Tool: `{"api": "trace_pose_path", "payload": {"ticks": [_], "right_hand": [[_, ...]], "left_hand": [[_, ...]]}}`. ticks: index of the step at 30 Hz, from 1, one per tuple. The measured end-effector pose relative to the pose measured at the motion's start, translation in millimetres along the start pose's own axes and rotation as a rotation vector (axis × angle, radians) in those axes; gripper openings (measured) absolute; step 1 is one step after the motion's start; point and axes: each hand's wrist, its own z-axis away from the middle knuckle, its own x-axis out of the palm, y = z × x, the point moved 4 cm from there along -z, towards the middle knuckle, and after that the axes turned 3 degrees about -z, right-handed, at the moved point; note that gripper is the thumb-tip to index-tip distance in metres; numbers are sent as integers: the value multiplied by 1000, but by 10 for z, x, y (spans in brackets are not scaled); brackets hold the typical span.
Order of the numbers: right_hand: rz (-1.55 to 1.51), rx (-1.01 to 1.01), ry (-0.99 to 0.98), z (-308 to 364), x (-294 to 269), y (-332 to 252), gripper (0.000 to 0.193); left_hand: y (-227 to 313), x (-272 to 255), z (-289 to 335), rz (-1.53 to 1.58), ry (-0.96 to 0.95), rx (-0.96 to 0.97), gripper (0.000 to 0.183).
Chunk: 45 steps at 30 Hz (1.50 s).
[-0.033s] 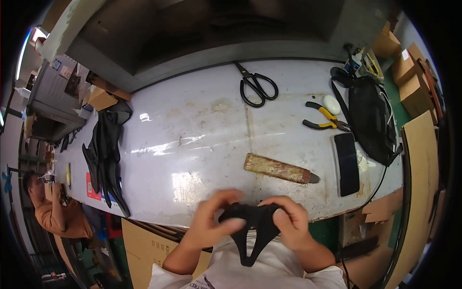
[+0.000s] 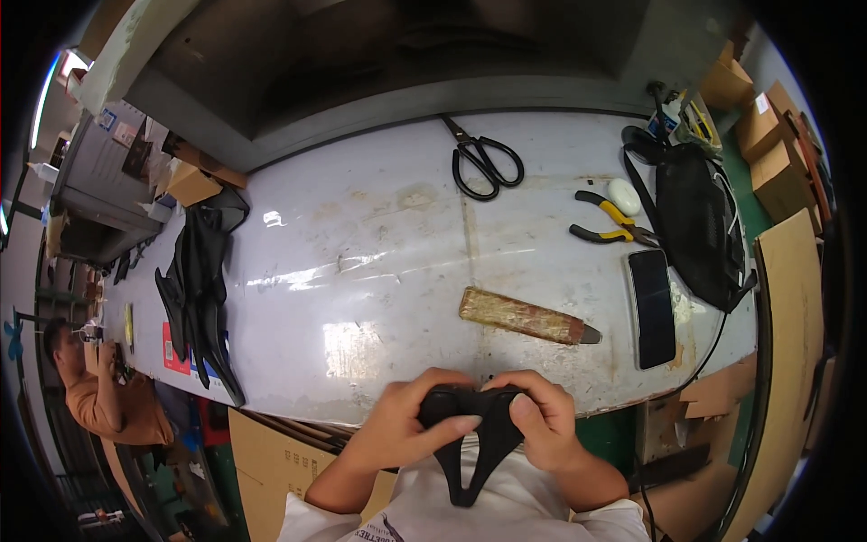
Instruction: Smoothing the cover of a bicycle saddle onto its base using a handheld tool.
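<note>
My two hands hold a soft black piece (image 2: 495, 441) with a V-shaped lower end, at the near edge of the bench in front of my shirt. My left hand (image 2: 397, 423) grips its upper left part, thumb lying across the front. At its upper right, my right hand (image 2: 549, 417) pinches the edge between thumb and fingers. The fingertips behind the piece are hidden. Just beyond my right hand lies a worn tool with a wrapped, brownish handle and short dark tip (image 2: 519, 316).
Black-handled scissors (image 2: 486, 167) lie at the back. To the right are yellow-and-black pliers (image 2: 614, 221), a white oval object (image 2: 623, 196), a phone (image 2: 651, 309) and a black bag (image 2: 694, 221). Black pieces (image 2: 200, 280) are piled at left. A person (image 2: 108, 388) sits far left.
My left fingers have come in against the top edge of the black piece, closer to my right hand. The piece has shifted slightly. Things on the bench stay put.
</note>
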Motion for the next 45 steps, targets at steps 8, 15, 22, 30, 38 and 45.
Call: {"api": "trace_pose_path", "payload": {"ticks": [8,15,22,30,38,45], "right_hand": [[49,28,-93,-34,-63,-15,24],[236,-234,-12,3,-80,-3,28],[381,-342,-83,-180,-191,-120,45],[447,-644,49,86,-266,-127,52],[549,-716,103,135,-287,-33,43],[837,-464,144,1,-86,-208,43]], "left_hand": [[35,159,148,-37,107,113,34],[-31,150,136,42,47,186,22],[-56,280,143,-138,149,356,33],[-228,828,175,-191,73,741,30],[-305,743,-11,2,64,747,33],[-154,260,127,392,889,456,41]]}}
